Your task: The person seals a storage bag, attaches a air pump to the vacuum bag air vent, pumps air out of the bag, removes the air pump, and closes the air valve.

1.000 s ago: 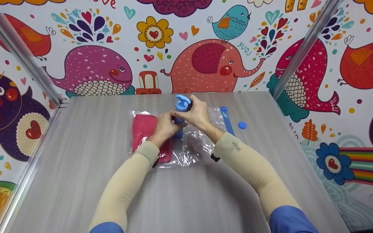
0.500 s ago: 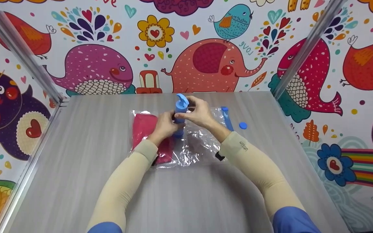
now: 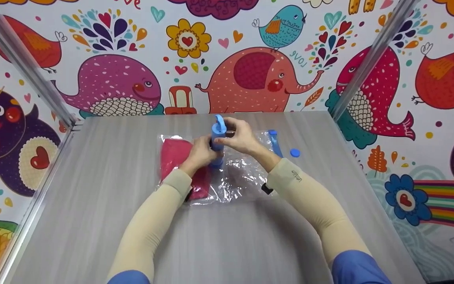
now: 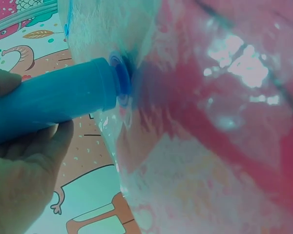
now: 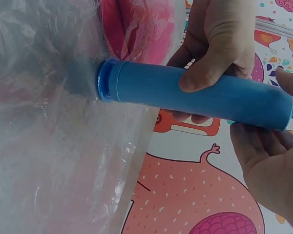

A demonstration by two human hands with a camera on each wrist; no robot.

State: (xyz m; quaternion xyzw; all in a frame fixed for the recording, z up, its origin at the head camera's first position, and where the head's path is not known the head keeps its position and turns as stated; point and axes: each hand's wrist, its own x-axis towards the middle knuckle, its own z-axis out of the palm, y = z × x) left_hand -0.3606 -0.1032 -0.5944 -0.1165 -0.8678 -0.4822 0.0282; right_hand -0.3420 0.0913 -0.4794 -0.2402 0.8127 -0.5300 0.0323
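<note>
A blue hand pump (image 3: 218, 136) stands upright, its lower end on the round blue valve (image 5: 105, 80) of a clear plastic storage bag (image 3: 242, 179). Inside the bag's left side lies a folded pinkish-red cloth (image 3: 175, 156). My left hand (image 3: 202, 152) grips the pump's barrel (image 5: 156, 87) around its middle. Higher up, my right hand (image 3: 242, 136) pinches the barrel's top end between thumb and fingers. The pump's loop-shaped handle (image 3: 220, 123) sits down close on the barrel, turned nearly edge-on in the head view.
A round blue cap (image 3: 295, 152) lies on the grey table (image 3: 93, 185) to the right of the bag. Along the bag's right edge runs a blue zip strip with a slider (image 3: 272, 132). Printed panels (image 3: 187, 71) and metal posts (image 3: 369, 67) enclose the table's back and sides.
The pump's handle has turned from broadside to nearly edge-on. My right hand has shifted slightly, its fingers now at the barrel's top. My left hand keeps its hold.
</note>
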